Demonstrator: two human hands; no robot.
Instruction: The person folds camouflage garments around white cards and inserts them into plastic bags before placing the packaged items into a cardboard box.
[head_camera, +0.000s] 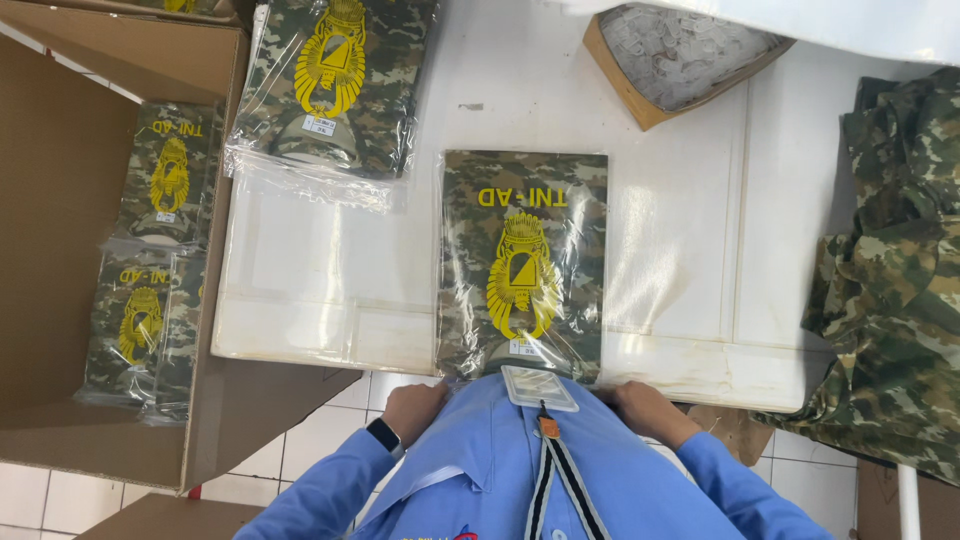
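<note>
A folded camouflage shirt with a yellow emblem, sealed in a clear plastic bag (523, 262), lies flat on the white table (680, 250) right in front of me. My left hand (412, 410) grips the bag's near left corner at the table edge. At the near right corner, my right hand (645, 408) holds the same bag. Both hands are partly hidden by my blue shirt and a badge on a lanyard (538, 388).
A stack of bagged camouflage shirts (335, 85) sits at the back left. An open cardboard box (70, 200) on the left holds more bagged shirts (150, 270). Loose camouflage garments (895, 270) pile up at right. A brown tray of clear plastic pieces (680, 55) stands behind.
</note>
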